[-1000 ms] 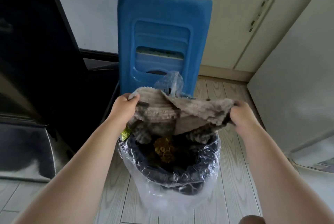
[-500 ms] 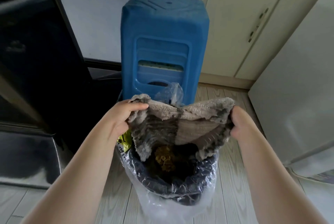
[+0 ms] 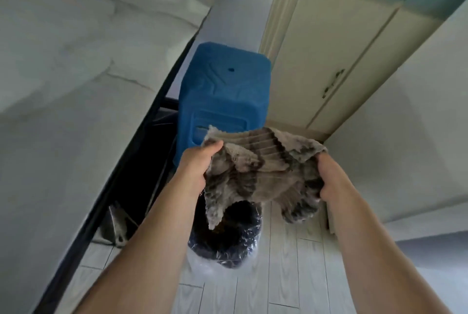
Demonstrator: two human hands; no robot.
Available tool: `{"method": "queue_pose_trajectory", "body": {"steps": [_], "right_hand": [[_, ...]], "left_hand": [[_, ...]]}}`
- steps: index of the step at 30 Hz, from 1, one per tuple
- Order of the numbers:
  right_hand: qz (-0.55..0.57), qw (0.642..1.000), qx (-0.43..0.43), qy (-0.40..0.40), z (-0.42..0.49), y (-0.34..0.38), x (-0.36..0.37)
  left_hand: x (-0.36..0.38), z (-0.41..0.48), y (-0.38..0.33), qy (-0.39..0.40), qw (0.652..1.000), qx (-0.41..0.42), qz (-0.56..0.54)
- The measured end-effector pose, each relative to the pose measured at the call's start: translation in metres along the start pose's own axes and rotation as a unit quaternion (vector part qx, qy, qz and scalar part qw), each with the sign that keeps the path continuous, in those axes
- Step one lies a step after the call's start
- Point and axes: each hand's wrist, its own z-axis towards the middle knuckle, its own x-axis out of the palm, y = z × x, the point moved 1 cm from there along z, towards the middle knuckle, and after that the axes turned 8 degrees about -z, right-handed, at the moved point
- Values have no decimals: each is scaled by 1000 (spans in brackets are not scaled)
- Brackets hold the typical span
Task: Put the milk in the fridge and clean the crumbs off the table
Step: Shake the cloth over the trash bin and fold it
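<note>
A grey, ribbed cleaning cloth [image 3: 258,166] hangs stretched between both hands above a dark trash bin [image 3: 228,242] lined with a clear plastic bag. My left hand [image 3: 200,164] pinches the cloth's left edge. My right hand [image 3: 329,179] grips its right edge. The cloth's lower corners dangle over the bin's mouth and hide most of what is inside. The milk is not in view.
A blue plastic stool [image 3: 222,95] stands just behind the bin. A white table top [image 3: 76,90] with a dark edge fills the left side. Cream cabinet doors [image 3: 329,65] are behind, a white appliance wall [image 3: 405,136] on the right. Light wood-look floor [image 3: 291,275] lies below.
The view has risen and pulled back, so the table top now shows on the left. Both hands have lifted the cloth higher above the bin.
</note>
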Motion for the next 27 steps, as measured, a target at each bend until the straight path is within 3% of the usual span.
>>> {"method": "queue_pose_trajectory", "body": {"steps": [5,11,15,19,22,27], "right_hand": [[-8,1000,-10,-4,-86,58,-14],[-18,996,-55,66,-178,126,-46],[-44,989,-102,95,-223,169,-71],[-96,982,-152,55,-253,200,-89],[-137,974,-182,-2,-261,212,-98],[-122,966,-213,-79,-275,223,-98]], "left_hand": [[35,-65,-53,-15,999,22,44],[73,-154,-119,70,994,-24,87],[88,-195,-154,38,992,23,118],[97,-214,-185,10,981,88,175],[102,-225,-207,-18,962,163,217],[102,-254,-240,-71,874,302,373]]}}
